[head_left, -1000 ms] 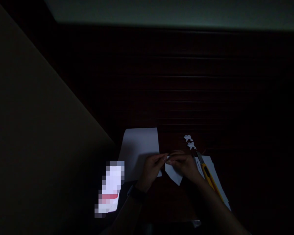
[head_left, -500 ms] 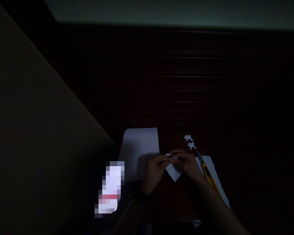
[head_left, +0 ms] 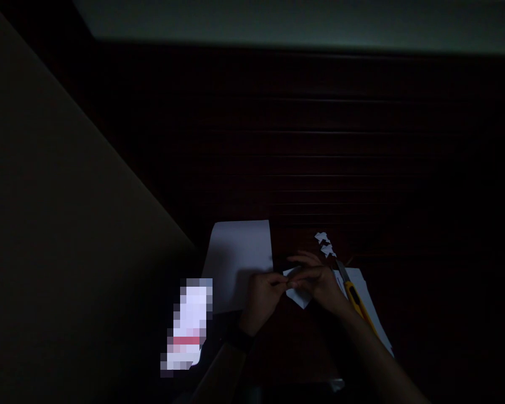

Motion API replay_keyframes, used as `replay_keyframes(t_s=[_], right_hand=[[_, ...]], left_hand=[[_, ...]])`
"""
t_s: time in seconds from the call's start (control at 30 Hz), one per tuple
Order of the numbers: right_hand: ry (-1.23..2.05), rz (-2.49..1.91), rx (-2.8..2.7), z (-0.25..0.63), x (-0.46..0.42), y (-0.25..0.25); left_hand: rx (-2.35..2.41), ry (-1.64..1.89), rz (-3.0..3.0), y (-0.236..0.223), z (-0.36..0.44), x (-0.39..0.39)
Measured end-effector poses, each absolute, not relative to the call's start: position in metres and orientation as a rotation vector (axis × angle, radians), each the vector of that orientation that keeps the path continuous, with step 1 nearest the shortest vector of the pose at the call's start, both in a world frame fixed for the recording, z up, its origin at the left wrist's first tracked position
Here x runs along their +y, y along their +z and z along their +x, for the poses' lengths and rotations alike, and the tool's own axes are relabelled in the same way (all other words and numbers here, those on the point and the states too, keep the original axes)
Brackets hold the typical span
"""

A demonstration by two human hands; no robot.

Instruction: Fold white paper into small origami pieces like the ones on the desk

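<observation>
- A small piece of white paper [head_left: 303, 300] is held low at the centre of the view, above the worktop [head_left: 294, 348], between the two hands; its lower edge is brought to a point towards the wearer.
- The left hand [head_left: 261, 300] is closed to a narrow pinch, with thumb and forefinger set at the left edge of the small piece; owing to poor light, the exact grip at the fingertips can only be fairly judged.
- The right hand [head_left: 322, 289] is placed over the upper right part of the same piece, which is pinched near the left fingertips; the other fingers are raised and spread.
- A dark band [head_left: 239, 338] is worn on the left wrist.
- A large white sheet [head_left: 239, 247] is laid beyond and to the left of the left hand, and is partly covered by shadow.
- A bright, pixelated object [head_left: 189, 320] is seen at the near left; its details are obscured.
- A yellow-handled cutter [head_left: 357, 300] is rested on white sheets [head_left: 374, 308] to the right, with its blade pointed away from the wearer.
- Small folded white pieces [head_left: 325, 245] are found in a short row just beyond the blade tip.
</observation>
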State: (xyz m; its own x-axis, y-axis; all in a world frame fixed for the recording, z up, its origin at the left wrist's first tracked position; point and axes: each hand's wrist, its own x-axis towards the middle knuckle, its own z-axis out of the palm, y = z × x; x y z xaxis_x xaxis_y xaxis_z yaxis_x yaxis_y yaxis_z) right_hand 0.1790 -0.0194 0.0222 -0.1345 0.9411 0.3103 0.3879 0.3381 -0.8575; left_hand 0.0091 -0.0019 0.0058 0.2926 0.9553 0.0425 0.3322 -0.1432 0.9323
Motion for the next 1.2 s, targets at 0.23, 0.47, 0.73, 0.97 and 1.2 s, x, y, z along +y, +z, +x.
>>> replay_keyframes(t_s=[0.23,0.47,0.73,0.97,1.2], right_hand=[[0.725,-1.194,-1.688,0.176,-0.021,0.027],[0.684,-1.265,-1.583,0.165,-0.024,0.023],[0.857,-1.343,-1.502,0.170,-0.027,0.025],[0.942,-1.299,-1.183,0.194,-0.022,0.024],[1.011,-1.450,-1.336,0.182,-0.023,0.027]], left_hand=[[1.204,0.890,1.715,0.004,0.010,-0.002],[1.241,0.863,1.774,0.005,0.011,-0.001],[1.249,0.797,1.775,-0.001,0.007,0.001],[1.070,0.758,1.570,0.014,0.001,0.002],[0.891,0.831,1.433,0.034,-0.001,-0.002]])
